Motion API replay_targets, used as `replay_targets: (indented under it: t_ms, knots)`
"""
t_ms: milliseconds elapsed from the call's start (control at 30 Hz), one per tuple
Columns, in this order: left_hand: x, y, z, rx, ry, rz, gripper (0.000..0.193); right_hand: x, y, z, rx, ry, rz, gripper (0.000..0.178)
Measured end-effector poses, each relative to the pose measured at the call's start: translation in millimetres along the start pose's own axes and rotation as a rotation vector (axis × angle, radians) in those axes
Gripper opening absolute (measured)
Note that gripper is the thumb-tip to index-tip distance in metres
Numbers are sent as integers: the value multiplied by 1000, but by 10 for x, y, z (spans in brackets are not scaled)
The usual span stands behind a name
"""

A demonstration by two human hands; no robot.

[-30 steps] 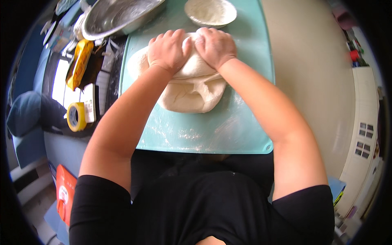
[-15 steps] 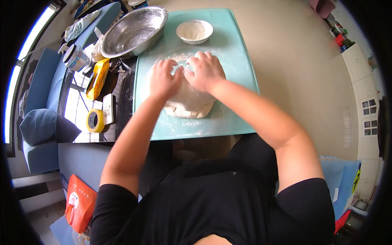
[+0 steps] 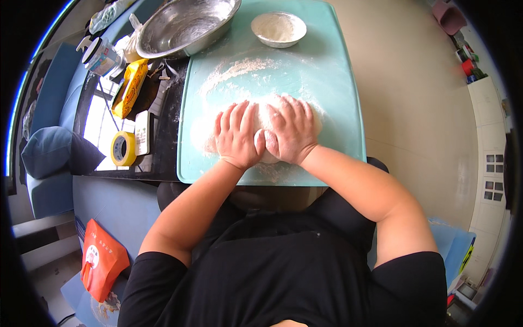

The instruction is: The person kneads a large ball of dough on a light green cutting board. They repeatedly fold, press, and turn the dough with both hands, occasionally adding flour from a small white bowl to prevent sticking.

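Observation:
Both my hands press down on a pale, floured lump of dough (image 3: 263, 115) near the front of a turquoise mat (image 3: 332, 82). My left hand (image 3: 237, 133) lies over its left part, fingers stretched out and slightly apart. Over the right part rests my right hand (image 3: 292, 128), also with extended fingers. The thumbs meet in the middle. Much of the dough is hidden beneath the palms. A scattered patch of flour (image 3: 242, 68) lies on the mat beyond the hands.
At the mat's far end stand a small bowl (image 3: 277, 43) of flour and a large metal basin (image 3: 210, 41). To the left, a dark glossy tabletop (image 3: 163, 147) carries a yellow tape roll (image 3: 131, 148), a white device with buttons (image 3: 143, 132), a yellow packet (image 3: 131, 90) and a jar (image 3: 103, 59).
Both hands have come from the dough's far edge back toward me and flattened onto it. The dough now sits lower and wider. The view has shifted somewhat.

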State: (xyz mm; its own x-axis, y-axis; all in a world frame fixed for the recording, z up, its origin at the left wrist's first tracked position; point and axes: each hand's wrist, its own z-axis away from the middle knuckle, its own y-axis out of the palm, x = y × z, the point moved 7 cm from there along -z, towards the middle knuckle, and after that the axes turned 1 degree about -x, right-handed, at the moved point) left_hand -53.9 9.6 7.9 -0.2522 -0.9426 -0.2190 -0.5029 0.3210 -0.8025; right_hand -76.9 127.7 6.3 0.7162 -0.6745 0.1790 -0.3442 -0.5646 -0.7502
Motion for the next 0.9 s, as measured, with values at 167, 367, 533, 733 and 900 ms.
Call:
replay_targets:
  t_ms: [167,367,533,733,900]
  knots:
    - [196,201,-409,35,-27,28,51,-277,162,-391,2,30,-60,43]
    - [398,472,-848,43,-63,20,34,-685,499,-734,72,138,-121,29]
    - [553,735,-1177,155,-159,-81,27,-1016,761,-972,124,262,-146,23]
    - [704,936,-1404,364,-286,-133,38,-1213,913,-1131,363,439,-70,36]
    - [663,723,-1324,480,-368,16,42,-1056,681,-1094,487,456,-145,37]
